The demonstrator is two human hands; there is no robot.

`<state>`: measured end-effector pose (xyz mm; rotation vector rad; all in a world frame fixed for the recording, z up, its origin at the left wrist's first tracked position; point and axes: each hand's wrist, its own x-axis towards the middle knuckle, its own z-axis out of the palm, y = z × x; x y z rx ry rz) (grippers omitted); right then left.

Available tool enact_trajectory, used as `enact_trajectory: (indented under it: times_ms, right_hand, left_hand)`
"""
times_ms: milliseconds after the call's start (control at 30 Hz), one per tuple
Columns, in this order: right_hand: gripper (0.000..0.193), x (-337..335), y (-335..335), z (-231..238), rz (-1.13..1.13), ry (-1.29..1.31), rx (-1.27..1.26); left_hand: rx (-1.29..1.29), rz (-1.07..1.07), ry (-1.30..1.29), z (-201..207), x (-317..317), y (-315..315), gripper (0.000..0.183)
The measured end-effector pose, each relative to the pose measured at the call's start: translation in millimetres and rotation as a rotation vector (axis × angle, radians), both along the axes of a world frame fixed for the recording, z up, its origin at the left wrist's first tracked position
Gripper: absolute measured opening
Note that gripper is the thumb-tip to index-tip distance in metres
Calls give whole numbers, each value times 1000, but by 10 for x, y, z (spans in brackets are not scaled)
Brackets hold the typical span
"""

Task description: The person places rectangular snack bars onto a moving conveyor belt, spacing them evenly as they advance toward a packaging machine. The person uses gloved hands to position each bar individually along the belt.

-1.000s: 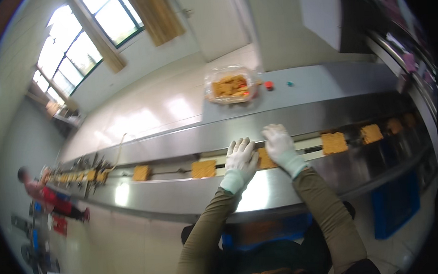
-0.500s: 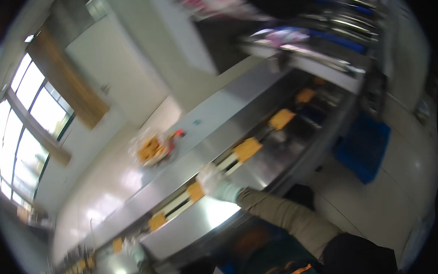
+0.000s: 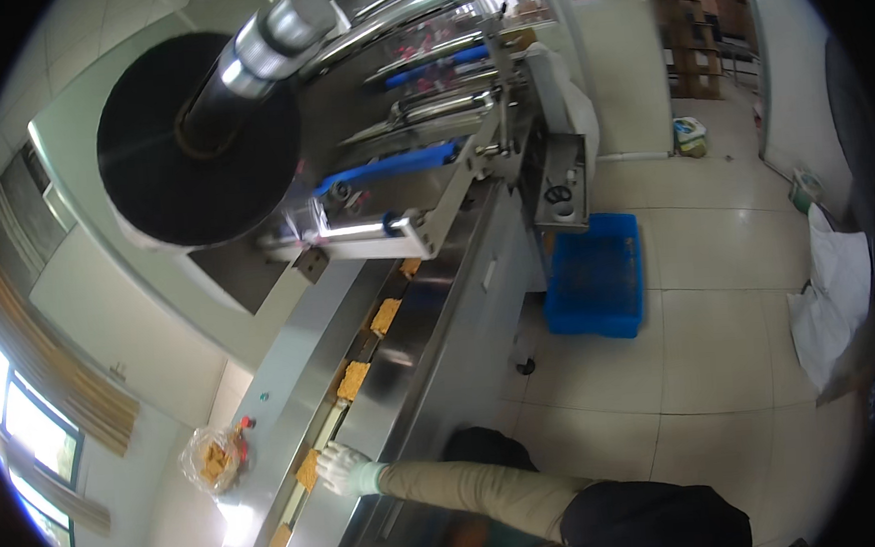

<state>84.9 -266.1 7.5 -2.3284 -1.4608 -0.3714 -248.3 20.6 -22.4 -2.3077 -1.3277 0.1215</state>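
My right hand [image 3: 347, 470], in a white glove, rests at the edge of a narrow conveyor channel [image 3: 336, 417]. Its fingers stretch out toward a golden-brown, rough-surfaced square food piece [image 3: 307, 470] and seem to touch its side. Further up the channel lie a similar piece [image 3: 354, 381], another piece [image 3: 386, 317] and one more piece [image 3: 411, 267] partly under the machine. Below my hand a paler piece [image 3: 280, 539] sits in the same channel. My left hand is out of view.
A wrapping machine with a big black film roll [image 3: 139, 141] and metal rollers overhangs the channel's far end. A plastic bag of broken pieces [image 3: 215, 462] lies left of the channel. On the floor at the right are a blue crate [image 3: 594, 279] and a white sack [image 3: 830, 300].
The view has swung right and toward the machine, showing more of the film roll and floor. My left hand has left the picture. My right hand stays by the channel, its fingers now beside a piece.
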Motion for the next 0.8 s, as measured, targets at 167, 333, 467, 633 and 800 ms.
enact_trajectory:
  times_ms: [167, 333, 467, 633, 800]
  right_hand:
    - [32, -52, 161, 31, -34, -3, 12]
    - [35, -61, 30, 198, 10, 89, -111]
    - [35, -6, 72, -33, -16, -73, 28]
    - [27, -121, 75, 281, -52, 254, -155]
    - [34, 113, 134, -177, 50, -161, -4]
  left_hand:
    - [296, -339, 256, -280, -157, 216, 35]
    - [98, -205, -116, -460, -314, 226, 35]
    - [-75, -209, -586, -78, -103, -178, 36]
    - [-238, 138, -578, 477, -184, -700, 48]
    - [-113, 178, -548, 353, -359, -285, 48]
